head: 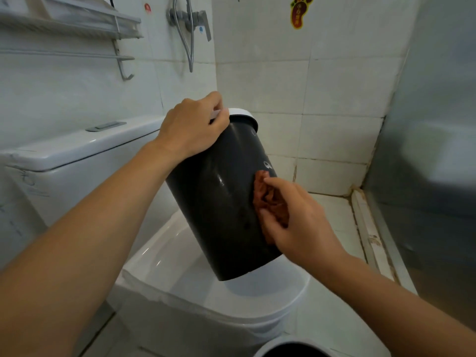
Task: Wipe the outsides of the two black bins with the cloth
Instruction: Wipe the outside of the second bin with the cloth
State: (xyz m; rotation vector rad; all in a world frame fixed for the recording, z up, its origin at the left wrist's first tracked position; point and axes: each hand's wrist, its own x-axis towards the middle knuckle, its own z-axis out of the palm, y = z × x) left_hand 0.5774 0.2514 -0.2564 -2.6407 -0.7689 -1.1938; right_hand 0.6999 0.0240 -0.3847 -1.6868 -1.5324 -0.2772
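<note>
Two bare hands work on one black bin, which is held in the air above the closed white toilet lid, tilted so that its white-rimmed top leans away toward the tiled wall and its base points down toward the near end of the lid. The base looks clear of the lid, though whether it touches cannot be told for sure.

The left hand reaches in from the lower left with the forearm stretched out long. Its grip is curled over the bin's white rim at the upper left, knuckles up, fingers folded over the edge and holding the bin.

The right hand comes in from the lower right, wrist bent a little inward. Its grip is closed on a bunched reddish-brown cloth, fingers curled round it and pressing it against the right side of the bin's outer wall, about halfway down. A little cloth sticks out above the fingertips.

At the bottom edge of the view, on the floor in front of the toilet, the white rim and dark inside of a second bin show, well apart from the held one.

Behind stand the toilet tank, a shower mixer on the wall and a wall rack at upper left.
</note>
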